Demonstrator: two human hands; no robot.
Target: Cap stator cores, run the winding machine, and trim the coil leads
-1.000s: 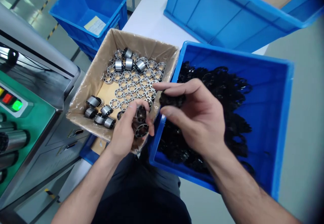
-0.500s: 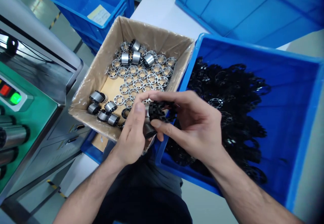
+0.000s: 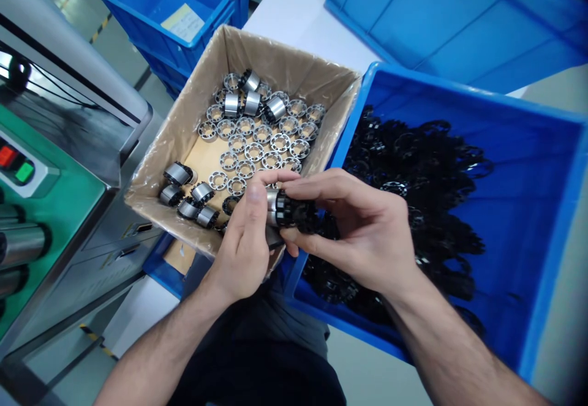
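In our curled left hand [image 3: 244,240] we gripped a metal core [image 3: 272,206], our right hand [image 3: 362,228] pinching black slotted parts [image 3: 299,214] against its end. A green machine panel [image 3: 73,213] stood left of our hands, a blue crate [image 3: 441,26] beyond the right; our hands partly blocked the film-lined carton [image 3: 285,63], which held metal rings [image 3: 280,136] and black-capped cores [image 3: 177,174]. A blue bin [image 3: 519,210] beneath our right hand held heaped black pieces [image 3: 427,170].

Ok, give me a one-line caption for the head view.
Left hand grips a silver metal cylinder while right hand holds a black toothed part at its end, near a blue plastic bin.
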